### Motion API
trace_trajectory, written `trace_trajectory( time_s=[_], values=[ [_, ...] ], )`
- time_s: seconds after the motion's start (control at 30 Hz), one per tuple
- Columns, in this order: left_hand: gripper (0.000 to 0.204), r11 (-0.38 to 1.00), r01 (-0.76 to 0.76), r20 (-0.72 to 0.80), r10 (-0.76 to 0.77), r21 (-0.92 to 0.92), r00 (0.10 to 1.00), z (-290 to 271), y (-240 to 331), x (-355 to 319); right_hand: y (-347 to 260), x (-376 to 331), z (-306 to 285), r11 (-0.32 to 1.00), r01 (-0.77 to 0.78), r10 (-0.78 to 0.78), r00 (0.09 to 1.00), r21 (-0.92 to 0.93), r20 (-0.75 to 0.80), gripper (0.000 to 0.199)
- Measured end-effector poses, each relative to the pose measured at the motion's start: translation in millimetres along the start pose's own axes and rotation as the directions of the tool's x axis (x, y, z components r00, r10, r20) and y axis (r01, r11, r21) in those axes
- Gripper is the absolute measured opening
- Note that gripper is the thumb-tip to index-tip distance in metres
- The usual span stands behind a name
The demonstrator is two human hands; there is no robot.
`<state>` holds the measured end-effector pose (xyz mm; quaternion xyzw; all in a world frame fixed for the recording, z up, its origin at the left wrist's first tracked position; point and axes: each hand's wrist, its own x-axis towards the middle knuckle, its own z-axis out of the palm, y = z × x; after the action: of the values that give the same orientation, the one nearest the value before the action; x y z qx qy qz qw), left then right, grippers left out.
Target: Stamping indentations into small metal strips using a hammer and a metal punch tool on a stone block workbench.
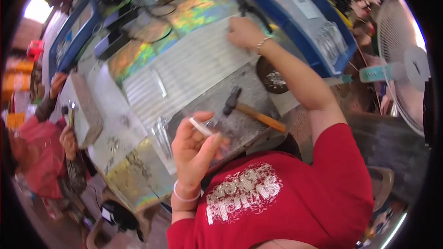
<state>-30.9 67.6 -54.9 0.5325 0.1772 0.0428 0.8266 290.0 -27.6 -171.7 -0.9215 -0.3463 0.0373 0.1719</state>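
My left hand (pixel 191 150) is raised over the near edge of a grey metal slab (pixel 251 80), pinching a thin whitish strip (pixel 199 127) between thumb and fingers. A hammer (pixel 251 110) with a dark head and wooden handle lies on the slab. My right hand (pixel 244 33) is stretched out to the far right end of a white ribbed sheet (pixel 184 67). Its fingers are curled in; what they hold, if anything, is hidden. Just beyond it lies a black-handled tool (pixel 256 11). Several shiny strips (pixel 161 138) rest at the slab's left corner.
A blue tray (pixel 337 67) with metal pieces stands at the right, past a dark round bowl (pixel 273 77) of small bits. At the right rim is a white fan (pixel 401 64). On the left, another person (pixel 44 157) holds a hammer by a stone block (pixel 85 110).
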Motion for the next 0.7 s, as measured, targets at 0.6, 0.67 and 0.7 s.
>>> trace_trajectory(
  time_s=[0.6, 0.67, 0.7],
  values=[
    [0.017, 0.990, -0.144, 0.160, 0.141, 0.003, 0.977, 18.8, -24.8, 4.7, -115.9, -210.5, -114.3, 0.346, -0.124, -0.143, 0.973, 0.930, 0.183, 0.007],
    [0.016, 0.982, -0.164, 0.180, 0.146, 0.093, 0.973, 18.6, -23.9, 4.6, -116.9, -211.2, -109.2, 0.383, -0.008, -0.098, 0.994, 0.924, 0.049, 0.010],
    [0.015, 0.985, -0.162, 0.168, 0.149, 0.067, 0.974, 19.4, -24.5, 3.5, -116.6, -209.5, -108.1, 0.370, -0.011, -0.112, 0.992, 0.929, 0.057, 0.010]
  ],
)
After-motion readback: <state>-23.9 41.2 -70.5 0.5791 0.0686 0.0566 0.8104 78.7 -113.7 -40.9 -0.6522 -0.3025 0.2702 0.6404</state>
